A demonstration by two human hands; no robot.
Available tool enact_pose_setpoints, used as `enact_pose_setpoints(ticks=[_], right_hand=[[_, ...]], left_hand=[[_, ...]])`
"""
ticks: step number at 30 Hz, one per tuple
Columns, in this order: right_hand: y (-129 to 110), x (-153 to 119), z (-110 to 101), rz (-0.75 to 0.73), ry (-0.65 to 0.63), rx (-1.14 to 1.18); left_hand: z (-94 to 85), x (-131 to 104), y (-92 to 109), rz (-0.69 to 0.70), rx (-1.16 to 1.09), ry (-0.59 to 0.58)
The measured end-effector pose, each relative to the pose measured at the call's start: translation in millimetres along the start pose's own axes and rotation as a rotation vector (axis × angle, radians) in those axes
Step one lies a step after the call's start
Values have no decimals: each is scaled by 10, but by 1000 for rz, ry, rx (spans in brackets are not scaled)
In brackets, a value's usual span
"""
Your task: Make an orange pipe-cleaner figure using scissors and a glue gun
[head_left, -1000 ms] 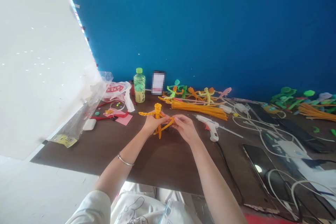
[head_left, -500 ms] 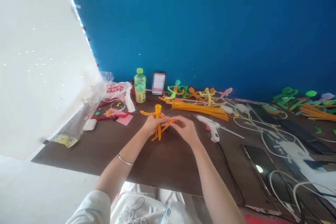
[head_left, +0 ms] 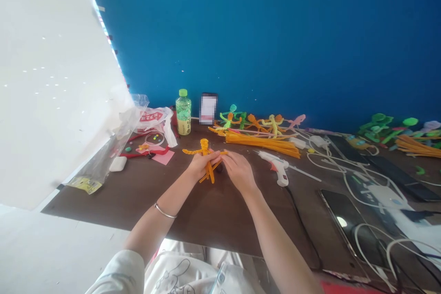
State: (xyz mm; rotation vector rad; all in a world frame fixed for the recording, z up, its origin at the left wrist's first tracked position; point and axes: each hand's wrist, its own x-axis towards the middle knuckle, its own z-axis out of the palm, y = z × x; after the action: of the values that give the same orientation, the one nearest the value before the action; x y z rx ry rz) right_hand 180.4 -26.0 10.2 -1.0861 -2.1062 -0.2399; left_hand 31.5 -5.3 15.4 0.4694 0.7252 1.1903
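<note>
An orange pipe-cleaner figure point(head_left: 204, 145) stands upright between my hands, above the table. Its coiled head is at the top, one twisted arm reaches left, and loose stems hang below. My left hand point(head_left: 200, 164) is closed around its body, with the thumb across the front. On the figure's right side, the fingers of my right hand point(head_left: 238, 171) pinch the stem of the other arm, whose tip shows just above them. Part of that stem is hidden by my fingers.
A bundle of orange pipe cleaners point(head_left: 262, 143) lies behind, near several finished figures point(head_left: 274, 125). To the right are a glue gun point(head_left: 279, 166), a phone point(head_left: 354, 220) and tangled white cables. A green-capped bottle point(head_left: 183, 115) and plastic bags point(head_left: 155, 119) stand at the back left.
My right hand has turned over and moved slightly left, closer to the figure. The figure has shifted a little left and tilted, and its right-hand stem is now mostly covered by my fingers.
</note>
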Motion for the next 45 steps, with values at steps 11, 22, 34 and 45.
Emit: enact_pose_setpoints(ticks=[11,22,34,45], right_hand=[[22,-23,57,-2,43,181],[2,58,-4,259,86,430],[-16,132,-74,568,-47,695],[-67,174,-82,1022,-301,1708]], left_hand=[[-77,35,97,-58,98,-3],[-106,20,151,14,231,-97],[-147,30,126,149,414,-171],[-146,-10,130,28,425,-335]])
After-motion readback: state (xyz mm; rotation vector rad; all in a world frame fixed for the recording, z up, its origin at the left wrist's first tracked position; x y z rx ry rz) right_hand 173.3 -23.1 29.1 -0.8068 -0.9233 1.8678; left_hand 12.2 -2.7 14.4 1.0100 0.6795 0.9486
